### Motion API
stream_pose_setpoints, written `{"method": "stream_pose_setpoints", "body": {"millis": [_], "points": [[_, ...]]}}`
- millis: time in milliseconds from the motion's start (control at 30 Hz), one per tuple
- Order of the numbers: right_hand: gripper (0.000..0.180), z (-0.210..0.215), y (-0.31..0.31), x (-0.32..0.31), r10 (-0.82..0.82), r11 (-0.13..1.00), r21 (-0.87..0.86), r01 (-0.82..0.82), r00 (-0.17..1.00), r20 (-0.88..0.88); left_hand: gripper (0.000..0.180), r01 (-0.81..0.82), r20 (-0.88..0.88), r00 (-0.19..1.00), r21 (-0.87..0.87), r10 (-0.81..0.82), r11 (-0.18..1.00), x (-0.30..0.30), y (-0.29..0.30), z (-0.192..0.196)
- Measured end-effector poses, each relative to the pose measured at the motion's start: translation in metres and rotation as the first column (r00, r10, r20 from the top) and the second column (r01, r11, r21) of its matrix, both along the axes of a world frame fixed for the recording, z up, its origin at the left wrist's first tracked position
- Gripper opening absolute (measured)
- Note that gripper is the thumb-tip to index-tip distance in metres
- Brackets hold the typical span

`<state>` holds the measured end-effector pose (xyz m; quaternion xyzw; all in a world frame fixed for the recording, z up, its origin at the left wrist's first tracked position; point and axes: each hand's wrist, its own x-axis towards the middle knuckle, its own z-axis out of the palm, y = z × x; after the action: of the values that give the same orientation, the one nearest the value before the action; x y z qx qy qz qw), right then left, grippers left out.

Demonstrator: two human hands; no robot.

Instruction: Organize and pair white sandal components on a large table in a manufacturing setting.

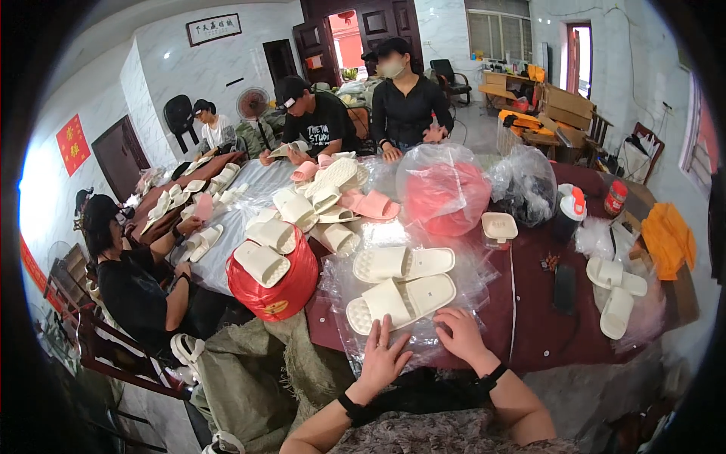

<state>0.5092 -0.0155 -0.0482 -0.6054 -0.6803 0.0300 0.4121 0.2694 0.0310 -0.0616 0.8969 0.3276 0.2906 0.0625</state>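
Clear plastic film (393,340) lies crinkled over the near edge of the dark red tabletop (529,318), and both hands press flat on it. The left hand (382,356) has its fingers spread apart, palm down, holding nothing, its fingertips touching the heel end of the nearer cream slipper (401,299). The right hand (461,333), at 3 o'clock from the left, also lies flat with its fingers loosely apart and nothing clamped in its grip, just below the slipper's toe end. A second cream slipper (404,263) lies just beyond the first, at 12 o'clock, the two nearly parallel on the film.

At 9 o'clock from the pair a red sack (276,291) stands at the tabletop's edge, heaped with more pale slippers. At 3 o'clock a bare strip of tabletop gives open room, bounded by a black phone (563,287) and, farther right, two more cream slippers (616,291) near the far right edge.

Beyond, at 12 o'clock, sits a clear bag of pink slippers (442,193), with a small cream box (499,227) and a dark bottle (567,216) to its right. Farther still, pink and cream slippers crowd the long tabletop, where other people sit working along the left side and far end.
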Motion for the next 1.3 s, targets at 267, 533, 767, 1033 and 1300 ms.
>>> {"method": "stream_pose_setpoints", "body": {"millis": [267,533,767,1033,1300], "points": [[0.024,0.060,0.034,0.016,0.027,1.000,-0.005,-0.027,0.998,0.060,0.042,0.020,0.055,0.998,-0.031,-0.019,0.999,-0.005,0.004,-0.008],[0.043,0.034,0.151,-0.001,0.216,0.950,-0.291,-0.115,0.913,0.345,0.041,0.056,0.101,0.994,-0.048,-0.051,0.997,-0.005,0.005,-0.011],[0.026,0.004,0.191,-0.008,0.177,0.950,-0.268,-0.159,0.983,0.047,0.042,0.063,0.108,0.993,-0.053,-0.057,0.997,-0.002,0.004,-0.007],[0.019,0.045,0.147,-0.002,-0.194,0.972,-0.134,0.195,0.981,0.022,0.042,0.028,0.124,0.992,-0.074,-0.019,0.997,-0.004,0.003,-0.012],[0.037,0.040,0.114,0.032,-0.171,0.792,-0.557,-0.250,0.784,-0.596,0.043,0.031,0.101,0.995,-0.073,-0.024,0.997,-0.004,0.004,-0.011]]}}
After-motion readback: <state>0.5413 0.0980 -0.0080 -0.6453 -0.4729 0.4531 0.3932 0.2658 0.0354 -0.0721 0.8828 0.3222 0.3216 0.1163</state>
